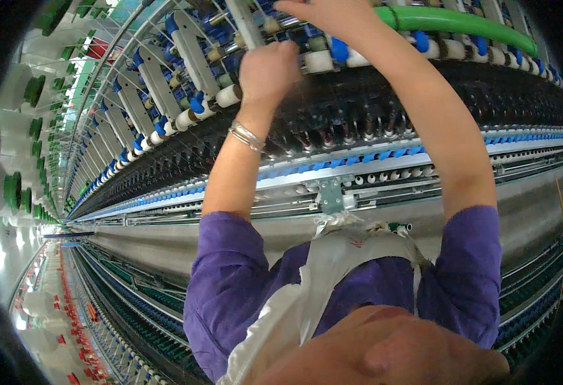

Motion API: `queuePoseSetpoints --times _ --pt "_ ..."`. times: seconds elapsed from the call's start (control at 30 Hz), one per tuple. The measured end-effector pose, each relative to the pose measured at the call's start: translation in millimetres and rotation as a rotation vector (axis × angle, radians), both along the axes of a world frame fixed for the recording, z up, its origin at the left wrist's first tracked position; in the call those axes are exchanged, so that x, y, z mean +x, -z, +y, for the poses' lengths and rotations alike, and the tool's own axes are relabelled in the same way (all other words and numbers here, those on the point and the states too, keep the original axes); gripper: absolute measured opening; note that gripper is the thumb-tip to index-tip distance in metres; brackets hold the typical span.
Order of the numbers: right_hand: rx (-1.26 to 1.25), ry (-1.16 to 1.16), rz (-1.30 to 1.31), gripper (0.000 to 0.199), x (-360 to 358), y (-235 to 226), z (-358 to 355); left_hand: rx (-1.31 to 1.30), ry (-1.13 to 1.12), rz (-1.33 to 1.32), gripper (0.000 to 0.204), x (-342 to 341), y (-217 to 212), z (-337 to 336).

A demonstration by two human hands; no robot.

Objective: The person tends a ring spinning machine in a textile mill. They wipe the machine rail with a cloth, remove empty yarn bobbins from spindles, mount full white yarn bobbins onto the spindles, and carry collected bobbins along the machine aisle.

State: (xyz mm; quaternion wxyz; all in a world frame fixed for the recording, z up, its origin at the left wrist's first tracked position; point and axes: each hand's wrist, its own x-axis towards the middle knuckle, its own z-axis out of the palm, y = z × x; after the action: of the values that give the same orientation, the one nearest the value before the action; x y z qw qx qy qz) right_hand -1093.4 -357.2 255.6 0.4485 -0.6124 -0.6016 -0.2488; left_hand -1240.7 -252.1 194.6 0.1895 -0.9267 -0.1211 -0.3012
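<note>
Both of my arms reach up to the roller section of a long spinning frame. My left hand [267, 69], with metal bangles [246, 136] on the wrist, has its fingers curled against a grey weighting arm [243, 22] and the white rollers [320, 61]. It is blurred, so what it grips is unclear. My right hand [326, 16] lies just above it at the top edge, fingers pointing left over the rollers, beside a green tube [461, 22]. Its fingertips are partly cut off by the frame edge.
Grey arms with blue caps [192, 54] and white rollers [228, 96] run off to the left. Below them are dark spindles [371, 122] and a rail with blue clips [358, 160]. Green-ended bobbins [34, 90] hang at the left. I wear purple sleeves and a white apron [333, 256].
</note>
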Motion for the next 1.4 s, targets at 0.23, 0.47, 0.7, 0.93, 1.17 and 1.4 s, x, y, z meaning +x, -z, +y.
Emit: queuePoseSetpoints --times 0.23,0.47,0.7,0.93,1.17,1.4 --pt "-0.08 -0.058 0.543 0.025 61 79 -266 -0.109 0.036 -0.351 0.016 7 9 0" --pt "-0.126 0.18 0.913 0.02 64 153 -422 -0.06 -0.34 -0.421 0.034 8 9 -1" --pt "-0.172 0.242 1.011 0.017 98 191 -522 -0.656 -0.013 -0.211 0.013 76 190 -216" --pt "-0.333 0.369 0.857 0.018 227 196 -599 -1.322 0.651 1.546 0.032 255 345 -508" --pt "-0.37 0.674 0.927 0.02 336 195 -773 -1.108 1.329 1.886 0.032 434 368 -662" --pt "0.037 0.781 1.348 0.024 438 286 -975 -0.442 1.216 1.929 0.023 605 408 -770"
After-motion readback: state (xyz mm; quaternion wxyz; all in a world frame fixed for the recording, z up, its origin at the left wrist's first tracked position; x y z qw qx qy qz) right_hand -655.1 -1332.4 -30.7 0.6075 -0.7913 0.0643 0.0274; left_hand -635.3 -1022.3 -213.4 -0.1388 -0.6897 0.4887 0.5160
